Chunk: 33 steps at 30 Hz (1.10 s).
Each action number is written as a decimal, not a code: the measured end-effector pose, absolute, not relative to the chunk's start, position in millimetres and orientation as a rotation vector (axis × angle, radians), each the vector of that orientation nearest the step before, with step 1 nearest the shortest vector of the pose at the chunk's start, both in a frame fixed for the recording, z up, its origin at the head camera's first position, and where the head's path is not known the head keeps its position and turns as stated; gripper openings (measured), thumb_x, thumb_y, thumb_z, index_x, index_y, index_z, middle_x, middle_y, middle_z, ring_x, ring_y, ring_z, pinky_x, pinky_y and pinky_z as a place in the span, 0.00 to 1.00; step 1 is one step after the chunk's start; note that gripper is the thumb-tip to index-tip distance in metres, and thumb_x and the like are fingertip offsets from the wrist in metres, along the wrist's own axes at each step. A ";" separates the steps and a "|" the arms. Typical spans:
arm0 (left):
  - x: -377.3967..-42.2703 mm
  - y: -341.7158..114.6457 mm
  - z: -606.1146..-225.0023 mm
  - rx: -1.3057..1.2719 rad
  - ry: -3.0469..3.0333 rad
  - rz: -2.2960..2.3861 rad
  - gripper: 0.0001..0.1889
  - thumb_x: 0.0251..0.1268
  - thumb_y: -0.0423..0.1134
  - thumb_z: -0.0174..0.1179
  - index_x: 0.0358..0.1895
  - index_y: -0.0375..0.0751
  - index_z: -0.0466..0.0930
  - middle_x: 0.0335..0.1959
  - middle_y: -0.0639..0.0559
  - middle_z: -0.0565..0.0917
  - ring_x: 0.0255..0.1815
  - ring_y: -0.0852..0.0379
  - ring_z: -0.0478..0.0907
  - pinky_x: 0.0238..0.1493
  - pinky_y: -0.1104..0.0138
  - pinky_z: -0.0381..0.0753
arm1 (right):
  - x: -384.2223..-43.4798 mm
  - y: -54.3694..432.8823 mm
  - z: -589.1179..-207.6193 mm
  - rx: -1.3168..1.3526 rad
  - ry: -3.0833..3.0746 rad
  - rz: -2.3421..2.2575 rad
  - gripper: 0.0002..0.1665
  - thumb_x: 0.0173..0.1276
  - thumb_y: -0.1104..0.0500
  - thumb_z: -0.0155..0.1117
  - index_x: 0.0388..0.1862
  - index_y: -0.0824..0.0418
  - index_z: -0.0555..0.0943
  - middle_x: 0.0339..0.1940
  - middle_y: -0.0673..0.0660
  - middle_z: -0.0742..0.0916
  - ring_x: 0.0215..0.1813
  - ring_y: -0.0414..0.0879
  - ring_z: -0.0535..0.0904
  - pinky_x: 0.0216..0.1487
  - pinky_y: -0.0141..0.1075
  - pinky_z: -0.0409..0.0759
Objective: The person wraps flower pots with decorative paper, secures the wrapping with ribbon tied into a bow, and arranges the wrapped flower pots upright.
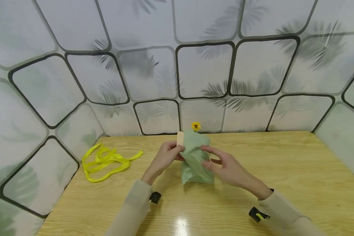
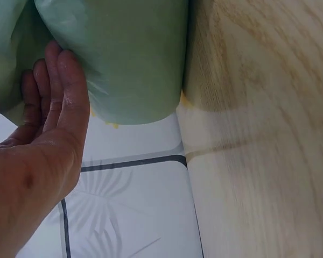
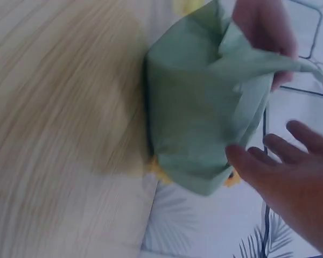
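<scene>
A bundle of pale green wrapping paper (image 1: 196, 170) stands creased and folded over itself between both hands. Out of its top pokes a yellow flower (image 1: 196, 126); orange-yellow petals (image 3: 160, 171) also show past the paper's edge in the right wrist view. At the left side my left hand (image 1: 166, 155) grips the paper, thumb in front and fingers behind, next to a flat beige strip (image 1: 180, 138) that sticks up. My right hand (image 1: 228, 167) is at the right side, fingers loosely spread, with index fingertip and thumb right at the paper's front.
A loose, looped yellow ribbon (image 1: 106, 164) lies on the wooden table (image 1: 283, 164) to the left. Patterned cloth (image 1: 206, 70) rises along the table's back edge and both sides. Dark wrist cameras (image 1: 155, 197) sit under the sleeves.
</scene>
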<state>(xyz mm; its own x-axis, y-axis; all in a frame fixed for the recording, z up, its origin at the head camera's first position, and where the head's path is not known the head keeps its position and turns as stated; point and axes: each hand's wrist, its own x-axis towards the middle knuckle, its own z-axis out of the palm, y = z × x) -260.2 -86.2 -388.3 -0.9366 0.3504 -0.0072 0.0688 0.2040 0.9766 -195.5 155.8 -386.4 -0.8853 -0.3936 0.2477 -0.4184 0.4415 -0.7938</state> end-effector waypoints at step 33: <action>-272.4 -54.2 -391.6 -0.012 2.066 2.044 0.18 0.78 0.43 0.54 0.58 0.32 0.80 0.37 0.48 0.87 0.30 0.62 0.85 0.32 0.71 0.86 | -170.1 140.5 -414.1 1.072 -2.567 0.243 0.29 0.71 0.59 0.69 0.69 0.63 0.77 0.77 0.74 0.68 0.72 0.74 0.70 0.54 0.47 0.87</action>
